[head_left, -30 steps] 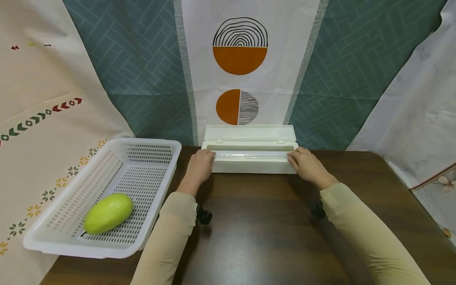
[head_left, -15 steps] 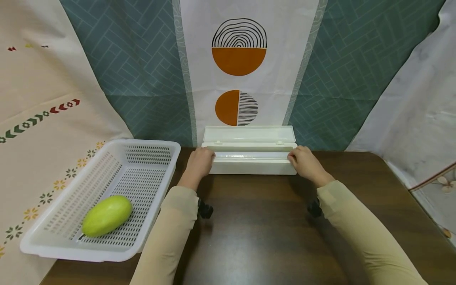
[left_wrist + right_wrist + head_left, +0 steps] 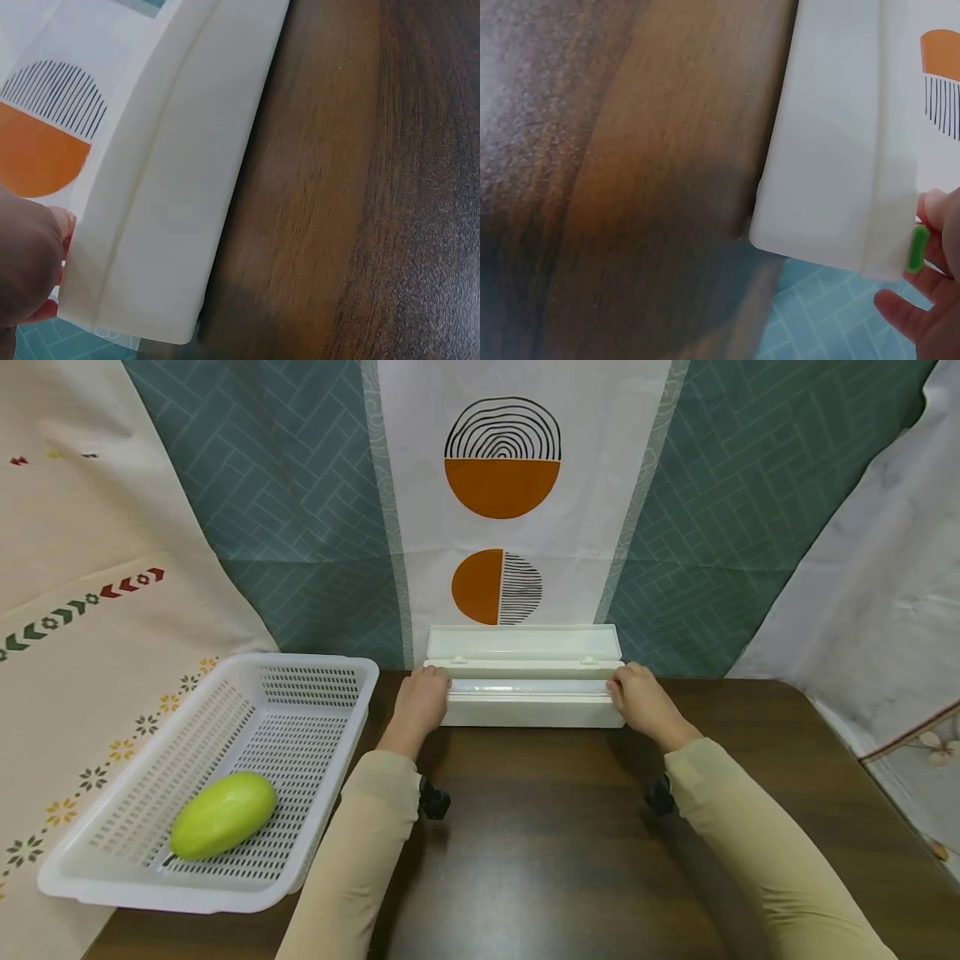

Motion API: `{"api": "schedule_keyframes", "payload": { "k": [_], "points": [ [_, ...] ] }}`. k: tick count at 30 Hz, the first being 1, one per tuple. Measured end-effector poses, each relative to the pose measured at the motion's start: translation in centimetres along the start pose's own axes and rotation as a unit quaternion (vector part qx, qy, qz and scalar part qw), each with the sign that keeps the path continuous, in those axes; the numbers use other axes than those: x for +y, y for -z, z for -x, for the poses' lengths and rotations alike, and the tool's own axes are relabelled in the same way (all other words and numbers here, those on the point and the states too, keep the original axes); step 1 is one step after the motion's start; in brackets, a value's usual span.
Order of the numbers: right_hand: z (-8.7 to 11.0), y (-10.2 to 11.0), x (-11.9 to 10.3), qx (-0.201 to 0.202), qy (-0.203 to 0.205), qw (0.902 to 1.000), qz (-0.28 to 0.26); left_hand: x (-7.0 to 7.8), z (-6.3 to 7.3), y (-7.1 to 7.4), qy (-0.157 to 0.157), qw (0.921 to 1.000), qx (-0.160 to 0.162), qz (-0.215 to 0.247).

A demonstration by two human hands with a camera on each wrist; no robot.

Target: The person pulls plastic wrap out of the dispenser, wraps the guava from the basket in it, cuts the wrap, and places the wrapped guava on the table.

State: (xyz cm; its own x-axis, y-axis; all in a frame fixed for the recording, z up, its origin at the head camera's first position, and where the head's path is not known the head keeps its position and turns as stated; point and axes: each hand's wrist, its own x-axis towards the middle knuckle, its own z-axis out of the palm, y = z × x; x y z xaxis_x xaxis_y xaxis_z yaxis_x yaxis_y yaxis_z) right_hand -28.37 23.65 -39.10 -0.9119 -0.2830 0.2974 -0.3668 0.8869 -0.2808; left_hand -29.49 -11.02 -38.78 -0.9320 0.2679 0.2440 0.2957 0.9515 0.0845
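A white plastic wrap dispenser (image 3: 532,713) stands at the back of the table, its lid (image 3: 525,643) flipped up behind it. Inside lies a pale, shiny roll of wrap (image 3: 528,686). My left hand (image 3: 422,702) grips the dispenser's left end, fingers curled at its upper corner. On the opposite end my right hand (image 3: 643,700) holds on with bent fingers. A small green piece (image 3: 917,249) shows beside the right fingers in the right wrist view. In the left wrist view, the smooth front wall (image 3: 180,172) hides part of the fingers.
To the left, a white perforated basket (image 3: 352,752) holds a green, oval fruit (image 3: 223,815). The dark wooden table (image 3: 525,860) extends toward me. Directly behind the dispenser hangs a patterned cloth (image 3: 315,510), with light cloths at both sides.
Both hands stay at the dispenser's ends, with slight shifts of the fingers. The right fingertips have moved a little off the roll toward the end. The dispenser stays in place.
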Motion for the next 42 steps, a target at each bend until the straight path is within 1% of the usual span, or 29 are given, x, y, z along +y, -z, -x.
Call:
{"api": "schedule_keyframes", "payload": {
  "k": [6,8,9,10,14,16,17,23,28,32,36,39,42],
  "points": [
    [0.1,0.2,0.1,-0.032,-0.004,0.9992,-0.022,-0.4,0.0,0.1,0.014,0.9993,0.017,0.029],
    [0.0,0.2,0.1,-0.035,-0.005,0.9991,-0.025,-0.5,-0.1,0.1,0.017,0.9988,0.022,0.04],
    [-0.1,0.2,0.1,-0.035,-0.004,0.9991,-0.025,-0.5,-0.1,0.0,0.019,0.9987,0.022,0.043],
    [-0.2,0.2,0.1,-0.033,-0.002,0.9992,-0.024,-0.9,-0.3,-0.7,0.014,0.9987,0.033,0.037],
    [-0.5,0.1,0.0,-0.016,0.006,0.9997,-0.016,-0.9,-0.3,-0.8,0.013,0.9981,0.043,0.041],
    [-0.6,0.1,0.0,-0.008,0.007,0.9999,-0.007,-0.9,-0.2,-0.8,0.008,0.9977,0.052,0.042],
    [-0.6,0.0,-0.1,-0.005,0.009,0.9999,-0.001,-0.5,0.1,-0.1,0.01,0.9977,0.047,0.048],
    [-0.7,0.1,-0.5,-0.007,0.02,0.9991,0.038,-0.4,0.3,0.0,0.004,0.9976,0.056,0.039],
    [-0.8,0.1,-0.5,-0.006,0.015,0.9986,0.05,-0.4,0.2,0.1,0.005,0.9978,0.05,0.042],
    [-0.8,0.2,-0.4,-0.011,0.001,0.9988,0.048,-0.3,0.2,0.2,0.007,0.998,0.046,0.043],
    [-0.7,0.3,-0.4,-0.015,-0.01,0.999,0.04,-0.3,0.3,0.3,0.005,0.9974,0.052,0.049],
    [-0.7,0.2,-0.3,-0.011,-0.008,0.9996,0.026,-0.3,0.4,0.3,0.008,0.9969,0.052,0.059],
    [-0.7,0.1,-0.2,-0.004,0.001,1.0,0.007,-0.4,0.4,0.3,0.013,0.9967,0.043,0.067]
  ]
}}
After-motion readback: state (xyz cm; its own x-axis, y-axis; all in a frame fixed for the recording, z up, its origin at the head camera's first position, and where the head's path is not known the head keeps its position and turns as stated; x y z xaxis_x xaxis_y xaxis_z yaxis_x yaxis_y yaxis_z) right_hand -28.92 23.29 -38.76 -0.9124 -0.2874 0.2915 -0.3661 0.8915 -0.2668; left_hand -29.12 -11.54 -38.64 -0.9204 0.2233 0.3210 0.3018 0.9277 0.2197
